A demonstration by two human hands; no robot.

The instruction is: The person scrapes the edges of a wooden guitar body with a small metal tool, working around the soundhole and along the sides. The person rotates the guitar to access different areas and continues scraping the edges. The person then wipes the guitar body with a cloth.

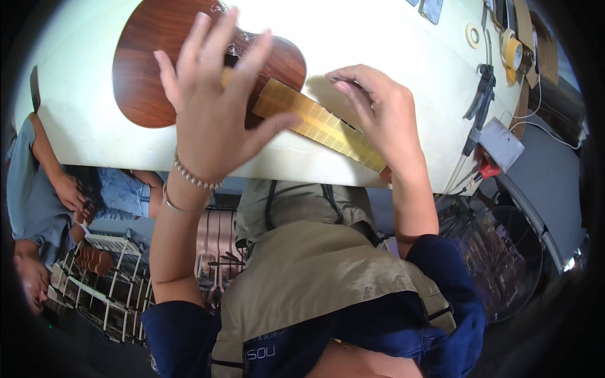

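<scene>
A small wooden ukulele (142, 75) with dark reddish-brown body and pale inlay lies on the white table; its neck, covered in yellow tape (318, 129), angles toward me on the right. My left hand (211, 104) is spread open over the body and neck joint, fingers apart and slightly blurred, thumb over the tape; whether it touches is unclear. My right hand (384, 120) is just above the neck's right part, fingertips pinched together; what they hold, if anything, I cannot make out. The headstock end is mostly hidden by my right hand and wrist.
The white table (82, 135) has tape rolls (472, 36), a black clamp-like tool (480, 94) and cables at right. Another person (31, 189) is at left, hand (69, 192) near the edge. Below are a wire rack (107, 271) and a fan (498, 258).
</scene>
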